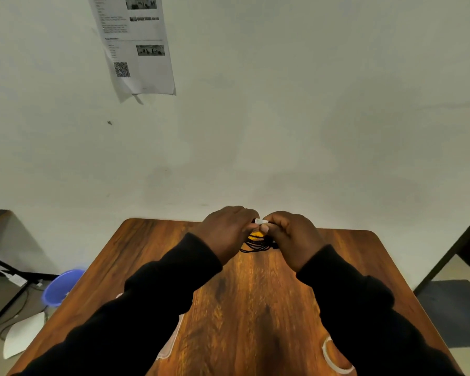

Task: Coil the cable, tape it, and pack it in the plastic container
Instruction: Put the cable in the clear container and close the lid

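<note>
A coiled black cable [255, 245] hangs in loops between my two hands above the far part of the wooden table [255, 294]. My left hand [225, 232] and my right hand [291, 234] both pinch the top of the coil, where a small white piece of tape [261, 221] shows between the fingertips. Something yellow [256, 234] peeks out behind the coil. A clear plastic container [171, 346] lies near the table's front, mostly hidden under my left sleeve. A tape roll [334, 356] rests at the front right, partly under my right sleeve.
The table stands against a pale wall with a printed sheet [136, 44] stuck on it. A blue bucket [61, 287], a white sheet [23, 335] and a dark metal frame [8, 270] are on the floor at the left. A dark doorway edge [451, 253] is at the right.
</note>
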